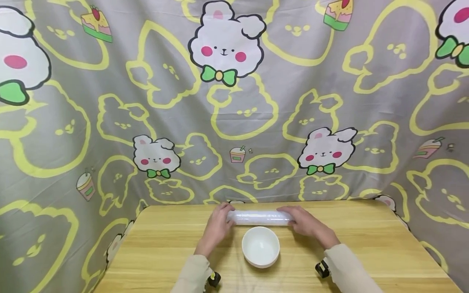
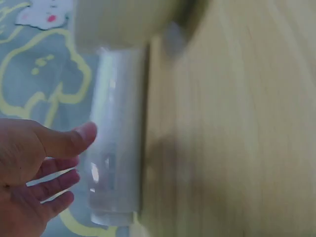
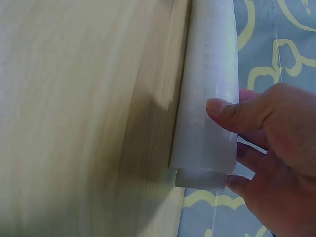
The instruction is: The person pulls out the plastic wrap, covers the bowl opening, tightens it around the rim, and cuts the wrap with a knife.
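A roll of clear plastic wrap lies crosswise near the back of the wooden table, just behind a white bowl. My right hand grips the roll's right end; in the right wrist view its thumb presses on the film and the other fingers reach behind. At the opposite end is my left hand. In the left wrist view its thumb comes right up to the roll's side, while the other fingers are spread and a gap shows between them and the wrap.
The wooden table ends at a grey curtain with cartoon rabbits, which rises behind and on both sides. Small black devices are strapped at the left wrist and the right wrist.
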A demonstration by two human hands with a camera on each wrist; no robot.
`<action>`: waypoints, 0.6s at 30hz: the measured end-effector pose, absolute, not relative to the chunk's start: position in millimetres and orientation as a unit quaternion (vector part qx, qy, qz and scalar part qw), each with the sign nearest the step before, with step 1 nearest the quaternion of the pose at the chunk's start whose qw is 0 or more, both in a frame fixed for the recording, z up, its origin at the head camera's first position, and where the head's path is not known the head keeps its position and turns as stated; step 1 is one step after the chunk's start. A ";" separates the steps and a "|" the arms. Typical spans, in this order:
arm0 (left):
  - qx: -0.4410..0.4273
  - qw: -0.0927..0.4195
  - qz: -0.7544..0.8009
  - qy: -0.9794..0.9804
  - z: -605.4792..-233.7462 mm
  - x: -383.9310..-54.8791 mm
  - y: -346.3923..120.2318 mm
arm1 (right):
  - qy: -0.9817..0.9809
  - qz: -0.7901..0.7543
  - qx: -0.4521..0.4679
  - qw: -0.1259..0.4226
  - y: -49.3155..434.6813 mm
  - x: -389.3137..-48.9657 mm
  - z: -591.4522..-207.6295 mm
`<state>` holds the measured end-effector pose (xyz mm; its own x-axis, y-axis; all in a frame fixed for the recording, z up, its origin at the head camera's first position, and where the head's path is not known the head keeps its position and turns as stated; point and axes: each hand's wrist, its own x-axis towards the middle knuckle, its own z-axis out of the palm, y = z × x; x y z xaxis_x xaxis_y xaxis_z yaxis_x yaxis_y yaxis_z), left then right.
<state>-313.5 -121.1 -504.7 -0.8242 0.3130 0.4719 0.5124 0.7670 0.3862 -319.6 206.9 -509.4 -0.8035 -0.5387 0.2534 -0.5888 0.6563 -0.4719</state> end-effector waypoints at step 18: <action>-0.245 0.206 -0.263 -0.910 -513.6 -334.1 -122.9 | -0.902 0.272 0.296 0.158 188.5 -323.7 -510.0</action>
